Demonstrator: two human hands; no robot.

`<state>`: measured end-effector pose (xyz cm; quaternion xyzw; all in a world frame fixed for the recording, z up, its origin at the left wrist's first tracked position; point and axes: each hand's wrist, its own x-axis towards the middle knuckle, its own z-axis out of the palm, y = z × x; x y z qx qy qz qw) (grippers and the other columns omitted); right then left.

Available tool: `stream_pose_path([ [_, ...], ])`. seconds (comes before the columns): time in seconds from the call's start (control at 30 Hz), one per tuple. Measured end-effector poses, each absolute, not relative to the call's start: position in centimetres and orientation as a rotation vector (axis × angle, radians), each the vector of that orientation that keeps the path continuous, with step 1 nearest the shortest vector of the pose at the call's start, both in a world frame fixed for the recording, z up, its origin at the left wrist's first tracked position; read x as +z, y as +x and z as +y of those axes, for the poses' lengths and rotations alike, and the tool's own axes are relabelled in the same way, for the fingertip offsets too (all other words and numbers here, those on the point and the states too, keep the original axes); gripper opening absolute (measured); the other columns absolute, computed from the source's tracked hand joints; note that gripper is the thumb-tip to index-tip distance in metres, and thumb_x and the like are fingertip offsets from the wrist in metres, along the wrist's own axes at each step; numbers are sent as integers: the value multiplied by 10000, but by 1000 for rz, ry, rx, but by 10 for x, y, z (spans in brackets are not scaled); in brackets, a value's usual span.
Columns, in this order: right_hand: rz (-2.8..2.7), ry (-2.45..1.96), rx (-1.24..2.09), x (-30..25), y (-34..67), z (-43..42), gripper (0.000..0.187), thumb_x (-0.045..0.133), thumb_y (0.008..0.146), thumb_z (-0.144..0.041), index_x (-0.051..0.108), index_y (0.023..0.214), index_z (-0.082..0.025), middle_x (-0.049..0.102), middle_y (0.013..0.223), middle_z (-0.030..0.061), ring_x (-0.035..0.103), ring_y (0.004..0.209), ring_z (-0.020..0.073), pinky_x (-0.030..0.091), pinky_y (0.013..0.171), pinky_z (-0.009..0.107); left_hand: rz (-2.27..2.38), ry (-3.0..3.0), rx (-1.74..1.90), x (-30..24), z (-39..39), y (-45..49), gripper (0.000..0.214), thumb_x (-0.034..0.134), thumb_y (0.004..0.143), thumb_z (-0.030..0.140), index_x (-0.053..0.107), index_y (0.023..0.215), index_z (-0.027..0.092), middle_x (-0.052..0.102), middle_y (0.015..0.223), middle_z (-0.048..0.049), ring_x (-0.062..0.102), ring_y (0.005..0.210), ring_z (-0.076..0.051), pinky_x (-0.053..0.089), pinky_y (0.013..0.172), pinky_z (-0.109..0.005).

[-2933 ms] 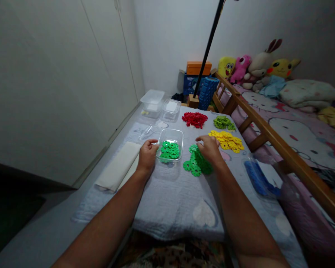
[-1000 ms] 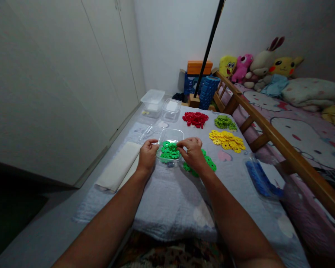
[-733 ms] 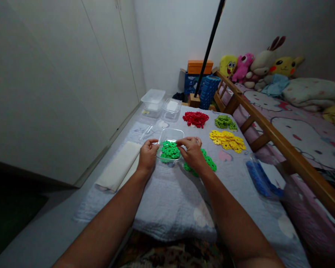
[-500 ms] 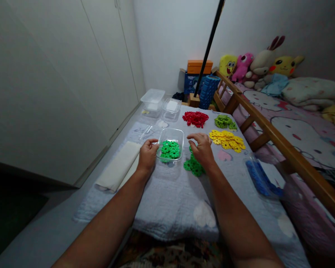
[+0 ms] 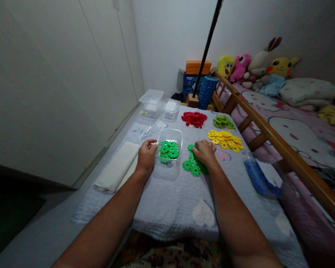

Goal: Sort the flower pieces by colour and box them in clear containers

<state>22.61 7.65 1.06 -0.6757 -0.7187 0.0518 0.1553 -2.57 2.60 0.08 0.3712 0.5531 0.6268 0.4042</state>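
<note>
A clear plastic box (image 5: 181,143) stands on the cloth-covered table with a layer of green flower-shaped discs (image 5: 169,149) inside. My left hand (image 5: 146,156) pinches the box's left wall between thumb and fingers. To the right of the box, a loose pile of green notched discs (image 5: 195,170) lies on the cloth. My right hand (image 5: 206,152) is over the upper part of this pile, its fingers curled down among the discs. The fingertips are partly hidden, so I cannot make out what is between them.
Beyond the hands lie a red pile (image 5: 194,119), a light-green pile (image 5: 223,121) and yellow discs (image 5: 225,140). Blue pieces fill a clear box (image 5: 261,178) at right. Clear containers (image 5: 152,97) stand at back left, a folded cloth (image 5: 117,165) at left. A wooden bed rail (image 5: 268,132) borders the right side.
My right hand has come down from above, beside the box, onto the green pile, its fingers now curled in. The left hand stays on the box.
</note>
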Motion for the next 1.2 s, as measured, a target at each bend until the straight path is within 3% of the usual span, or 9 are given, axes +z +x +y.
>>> stream_pose_path([
  [0.23, -2009, -1895, 140, 7, 222, 79, 231, 722, 822, -357, 778, 1021, -256, 690, 1138, 131, 541, 1121, 341, 357, 1010, 538, 1398, 924, 1582, 0, 26, -26, 339, 687, 706, 366, 649, 988, 182, 441, 612, 74, 397, 543, -110, 296, 535, -232],
  [0.43, -1879, -1798, 344, 15, 227, 79, 153, 609, 850, -274, 755, 891, -249, 752, 988, 52, 614, 1003, 260, 384, 1001, 468, 1397, 928, 1578, 2, 26, -25, 332, 686, 709, 357, 649, 990, 183, 448, 611, 74, 397, 540, -109, 300, 531, -228],
  [0.6, -1700, -1534, 554, 26, 227, 78, 172, 601, 837, -334, 729, 855, -220, 764, 927, 42, 665, 922, 226, 466, 930, 390, 1399, 942, 1581, 1, 26, -26, 323, 683, 722, 349, 653, 994, 179, 433, 602, 78, 376, 527, -104, 281, 520, -228],
  [0.77, -1571, -1300, 564, 40, 215, 69, 204, 639, 817, -377, 702, 925, -216, 732, 874, 43, 659, 894, 234, 494, 891, 375, 1404, 948, 1583, 0, 26, -26, 317, 685, 722, 354, 656, 986, 182, 440, 611, 74, 385, 535, -107, 288, 527, -232],
  [1.0, -1780, -1232, 496, 54, 186, 47, 79, 619, 882, -306, 680, 870, -257, 736, 919, 32, 630, 979, 246, 429, 1013, 425, 1383, 935, 1577, -1, 27, -26, 333, 688, 723, 371, 647, 1000, 192, 496, 635, 59, 440, 547, -117, 320, 532, -236],
  [1.2, -1975, -1281, 430, 53, 169, 39, 102, 656, 886, -209, 720, 882, -287, 752, 961, 19, 597, 1082, 261, 255, 1170, 538, 1362, 921, 1584, 0, 27, -25, 338, 694, 711, 364, 641, 993, 184, 520, 638, 56, 463, 546, -118, 337, 529, -233],
])
